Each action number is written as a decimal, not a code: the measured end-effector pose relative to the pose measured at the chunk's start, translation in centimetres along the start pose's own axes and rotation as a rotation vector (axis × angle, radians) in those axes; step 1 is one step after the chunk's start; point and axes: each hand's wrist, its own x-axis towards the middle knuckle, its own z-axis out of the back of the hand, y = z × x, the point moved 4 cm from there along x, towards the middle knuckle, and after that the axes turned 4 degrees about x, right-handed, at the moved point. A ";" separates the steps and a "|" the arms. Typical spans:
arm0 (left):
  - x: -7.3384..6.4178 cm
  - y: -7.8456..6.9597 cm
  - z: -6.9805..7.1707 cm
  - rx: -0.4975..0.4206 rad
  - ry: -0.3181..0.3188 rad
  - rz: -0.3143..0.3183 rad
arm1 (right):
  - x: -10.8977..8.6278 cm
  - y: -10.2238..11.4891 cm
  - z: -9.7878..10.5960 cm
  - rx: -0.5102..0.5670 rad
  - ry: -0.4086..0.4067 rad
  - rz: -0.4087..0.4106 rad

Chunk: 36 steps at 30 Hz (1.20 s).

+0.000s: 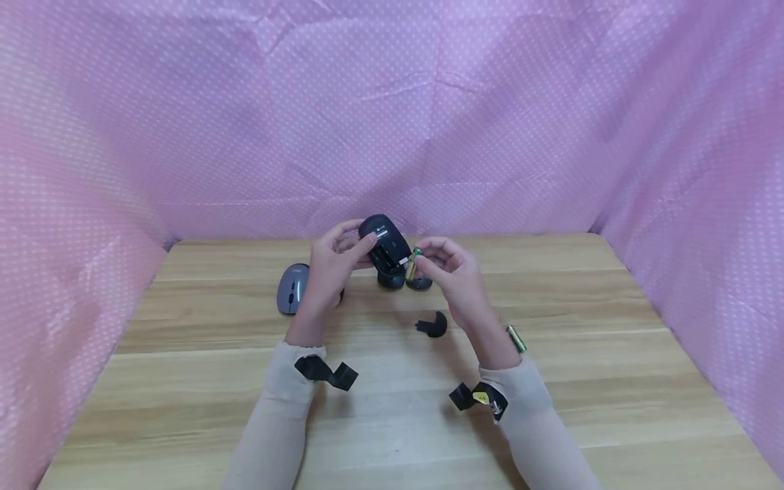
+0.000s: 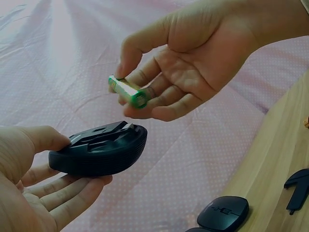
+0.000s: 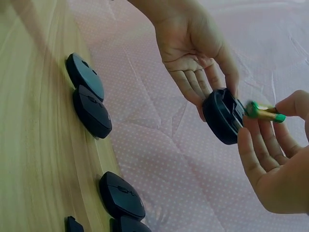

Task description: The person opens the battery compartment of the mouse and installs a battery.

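Observation:
My left hand [image 1: 331,262] holds a black computer mouse [image 1: 386,238] raised above the table, its underside turned up and the battery compartment uncovered. In the left wrist view the thumb lies on the edge of that mouse [image 2: 99,152], with fingers beneath. My right hand [image 1: 454,272] pinches a green and gold battery [image 2: 128,92] between thumb and fingers, close beside the mouse. The right wrist view shows the battery [image 3: 264,112] at the mouse's open side. On the table below lies a black battery cover [image 1: 433,325] with a narrow tab.
A second battery [image 1: 516,338] lies by my right wrist. A grey mouse [image 1: 292,289] stands at the left, with a dark mouse [image 3: 91,112] beside it. Two black mice [image 1: 390,281] sit behind the hands near the table's back edge. Pink dotted cloth [image 1: 392,122] hangs around the table.

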 end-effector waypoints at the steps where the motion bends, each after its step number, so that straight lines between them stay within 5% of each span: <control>1: 0.0 -0.1 0.0 0.001 0.002 0.000 | 0.0 0.0 -0.1 -0.025 0.002 0.009; 5: -0.2 0.0 -0.3 0.003 0.002 0.016 | -0.2 0.1 -0.6 -0.198 0.005 0.100; 10: -0.4 0.2 -0.8 0.024 -0.005 0.020 | -0.6 -0.2 -0.9 -0.465 -0.097 0.240; 15: -0.4 0.0 -0.9 0.045 -0.043 -0.010 | -0.6 -0.1 -1.3 -0.598 -0.174 0.309; 20: -0.3 -0.3 -1.0 0.060 -0.087 -0.035 | -0.4 0.0 -1.7 -0.700 -0.165 0.414; 27: -0.5 -0.4 -1.6 0.042 -0.088 -0.071 | -0.5 -0.1 -2.0 -0.718 -0.167 0.433; 36: -0.4 0.1 -1.3 -0.033 -0.160 -0.041 | -0.4 0.1 -1.7 -0.659 -0.047 0.315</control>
